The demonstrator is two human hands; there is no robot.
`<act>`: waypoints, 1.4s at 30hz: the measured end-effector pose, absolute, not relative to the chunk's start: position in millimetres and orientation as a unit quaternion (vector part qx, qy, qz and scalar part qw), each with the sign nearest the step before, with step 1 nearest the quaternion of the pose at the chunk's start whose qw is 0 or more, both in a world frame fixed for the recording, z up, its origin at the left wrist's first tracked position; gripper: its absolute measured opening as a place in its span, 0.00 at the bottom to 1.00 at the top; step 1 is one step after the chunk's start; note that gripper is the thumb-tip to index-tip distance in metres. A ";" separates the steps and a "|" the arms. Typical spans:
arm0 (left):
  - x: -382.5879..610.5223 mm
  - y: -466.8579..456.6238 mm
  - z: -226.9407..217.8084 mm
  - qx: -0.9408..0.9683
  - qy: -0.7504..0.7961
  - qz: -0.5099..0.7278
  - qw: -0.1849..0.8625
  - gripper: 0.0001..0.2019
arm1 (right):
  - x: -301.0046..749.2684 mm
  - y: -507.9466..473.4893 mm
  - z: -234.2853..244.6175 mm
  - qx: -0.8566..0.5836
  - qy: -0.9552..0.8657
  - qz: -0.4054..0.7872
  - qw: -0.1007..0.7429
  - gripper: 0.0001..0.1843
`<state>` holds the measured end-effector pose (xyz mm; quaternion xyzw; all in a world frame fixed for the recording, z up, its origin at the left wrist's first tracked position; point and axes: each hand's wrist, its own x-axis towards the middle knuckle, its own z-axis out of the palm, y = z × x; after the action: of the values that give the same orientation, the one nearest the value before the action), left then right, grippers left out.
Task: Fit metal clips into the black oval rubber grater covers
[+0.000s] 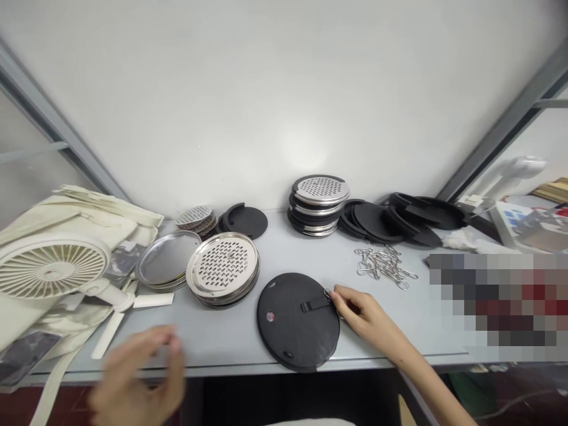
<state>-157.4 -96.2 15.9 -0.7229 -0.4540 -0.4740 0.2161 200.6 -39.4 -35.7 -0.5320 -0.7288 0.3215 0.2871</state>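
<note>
A black round disc (298, 322) with a small strap tab lies flat at the table's front edge. My right hand (361, 313) rests beside its right rim, fingertips pinched on a small metal ring at the tab. My left hand (139, 378) hovers low at the front left, blurred by motion, fingers curled, nothing visibly in it. A stack of perforated metal discs (223, 266) sits left of the black disc.
A pile of metal rings (385, 266) lies right of centre. Plain metal plates (166, 267), black discs (244, 220), a mixed stack (317, 204) and more black covers (399, 222) line the back. A white fan (48, 269) and cream bags sit left.
</note>
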 end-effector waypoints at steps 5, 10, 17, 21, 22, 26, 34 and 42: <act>-53.5 -52.3 19.6 -0.936 -0.130 -0.267 0.187 0.13 | 196.9 -38.9 -36.0 -0.525 -0.754 0.264 0.295 0.18; 11.7 -20.1 12.8 -0.948 -0.270 -0.161 0.055 0.16 | 197.0 -40.4 -35.2 -0.507 -0.766 0.258 0.301 0.17; 18.2 -9.6 2.5 -0.942 -0.311 -0.110 -0.066 0.16 | 198.6 -40.7 -35.3 -0.519 -0.763 0.268 0.277 0.17; 15.0 -9.4 4.9 -0.938 -0.314 -0.109 -0.094 0.11 | 197.9 -41.1 -35.0 -0.523 -0.766 0.260 0.268 0.16; 14.6 -9.5 5.2 -0.939 -0.312 -0.109 -0.094 0.09 | 198.0 -41.2 -34.7 -0.524 -0.766 0.261 0.266 0.16; 13.5 -10.5 4.6 -0.943 -0.306 -0.109 -0.074 0.05 | 199.1 -41.4 -33.6 -0.524 -0.767 0.266 0.256 0.14; 13.1 -10.3 5.0 -0.945 -0.301 -0.112 -0.060 0.06 | 200.0 -42.2 -31.3 -0.522 -0.763 0.278 0.260 0.13; 12.5 -10.4 6.5 -0.963 -0.251 -0.092 -0.038 0.08 | 199.3 -43.3 -28.9 -0.512 -0.766 0.286 0.263 0.15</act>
<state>12.5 -10.4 6.5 -0.9627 -0.2514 -0.0921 -0.0383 199.3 -43.3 -28.9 -0.5121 -0.7662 0.2858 0.2628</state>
